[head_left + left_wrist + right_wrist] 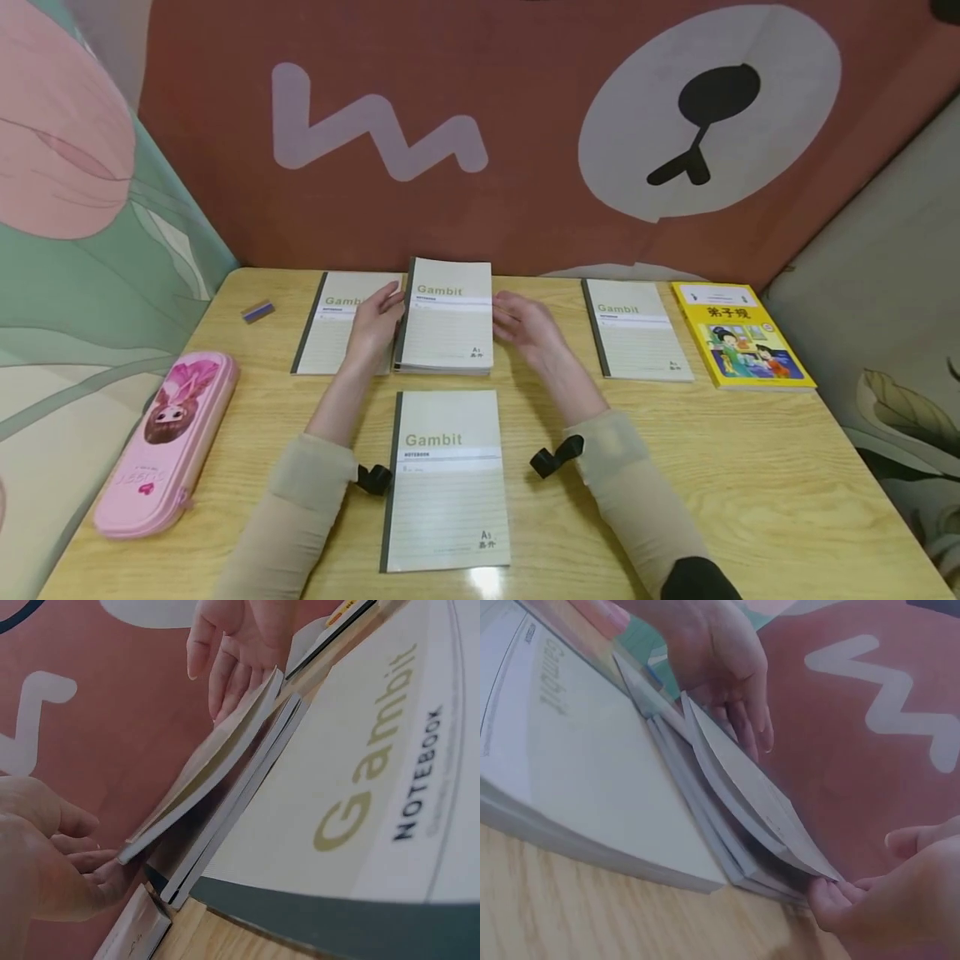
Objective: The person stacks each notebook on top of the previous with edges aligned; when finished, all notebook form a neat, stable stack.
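A Gambit notebook (450, 329) with a dark spine lies tilted over a short stack of notebooks (225, 810), a gap showing between them. My left hand (375, 323) is at its left edge, with fingertips under the corner and thumb raised off the cover in the left wrist view. At the opposite edge, my right hand (531, 329) touches the corner with its fingers, and its thumb stands apart in the right wrist view. Another Gambit notebook (450, 492) lies flat nearer me, between my forearms.
One notebook (315, 333) lies left of the stack, another (637, 329) to the right. Beside that is a yellow picture book (750, 342). A pink pencil case (167, 446) and a small blue eraser-like block (258, 312) are at the left. A painted wall backs the table.
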`<state>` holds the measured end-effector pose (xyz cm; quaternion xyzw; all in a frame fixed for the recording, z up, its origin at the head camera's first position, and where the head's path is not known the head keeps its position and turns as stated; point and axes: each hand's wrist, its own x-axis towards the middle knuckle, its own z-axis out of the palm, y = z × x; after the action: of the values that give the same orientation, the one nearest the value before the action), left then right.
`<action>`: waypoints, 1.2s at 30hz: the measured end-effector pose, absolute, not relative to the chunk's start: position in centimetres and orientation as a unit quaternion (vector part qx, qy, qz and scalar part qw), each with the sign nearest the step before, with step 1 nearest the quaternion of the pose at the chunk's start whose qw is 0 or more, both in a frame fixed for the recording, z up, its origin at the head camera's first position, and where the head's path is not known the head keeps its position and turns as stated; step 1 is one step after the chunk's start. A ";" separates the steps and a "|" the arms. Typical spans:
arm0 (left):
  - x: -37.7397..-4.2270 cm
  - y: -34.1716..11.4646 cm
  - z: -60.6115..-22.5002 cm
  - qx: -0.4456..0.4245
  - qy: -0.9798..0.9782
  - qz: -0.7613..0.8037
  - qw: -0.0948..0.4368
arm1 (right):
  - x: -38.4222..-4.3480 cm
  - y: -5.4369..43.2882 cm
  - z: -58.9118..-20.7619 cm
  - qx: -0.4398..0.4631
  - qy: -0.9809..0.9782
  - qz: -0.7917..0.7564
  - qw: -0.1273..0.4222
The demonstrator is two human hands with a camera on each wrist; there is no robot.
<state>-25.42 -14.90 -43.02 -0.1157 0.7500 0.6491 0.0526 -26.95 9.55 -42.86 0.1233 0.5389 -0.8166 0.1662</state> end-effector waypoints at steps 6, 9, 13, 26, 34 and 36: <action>-25.2 -15.0 -43.3 -0.116 0.758 0.637 0.077 | -27.1 9.3 -43.5 0.114 0.549 -0.811 0.166; -25.1 -15.1 -43.3 -0.116 0.768 0.623 0.093 | -27.1 9.2 -43.6 0.112 0.552 -0.810 0.165; -25.0 -15.1 -43.4 -0.109 0.776 0.612 0.102 | -27.2 9.1 -43.8 0.106 0.554 -0.809 0.166; -25.0 -14.9 -43.7 -0.102 0.773 0.616 0.112 | -27.1 9.1 -43.9 0.064 0.598 -0.780 0.174; -25.1 -15.1 -43.8 -0.109 0.769 0.619 0.120 | -27.1 9.2 -43.8 0.051 0.615 -0.764 0.188; -25.2 -15.1 -43.8 -0.106 0.768 0.621 0.117 | -27.0 9.4 -43.8 0.051 0.619 -0.759 0.195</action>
<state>-25.17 -15.10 -43.79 -0.1062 0.7679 0.6207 0.1172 -26.99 9.36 -43.77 0.0505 0.6192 -0.7589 0.1953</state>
